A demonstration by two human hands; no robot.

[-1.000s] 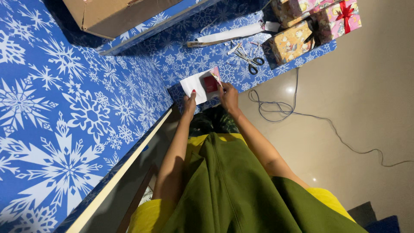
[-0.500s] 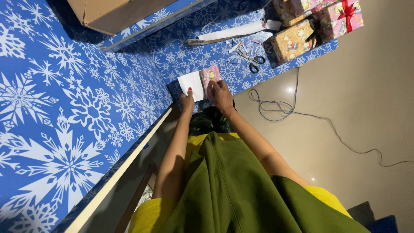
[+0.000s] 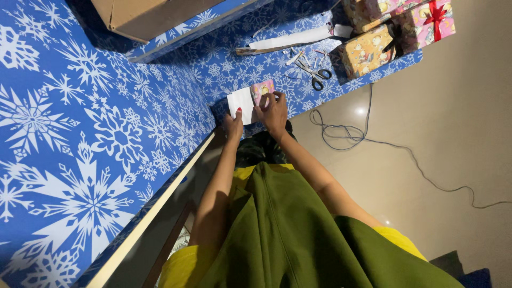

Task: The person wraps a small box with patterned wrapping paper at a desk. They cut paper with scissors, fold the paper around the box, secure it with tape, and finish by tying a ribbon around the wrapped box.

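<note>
A small sheet of wrapping paper [image 3: 242,101], white on its underside with a pink patterned flap [image 3: 261,89], lies on the blue snowflake-patterned table cover [image 3: 106,122]. My left hand [image 3: 233,124] presses its near corner with the fingertips. My right hand [image 3: 273,109] grips the pink flap and folds it over. What the paper wraps is hidden under the fingers.
Scissors [image 3: 314,72] lie beyond the paper, beside a long white paper roll [image 3: 288,41]. Wrapped gift boxes [image 3: 368,50], one with a red bow [image 3: 434,13], sit at the far corner. A cardboard box [image 3: 149,16] stands behind. A cable [image 3: 373,141] trails over the beige floor.
The pink flap has been folded further over the white sheet, covering the dark red item seen earlier. Both hands stay on the paper.
</note>
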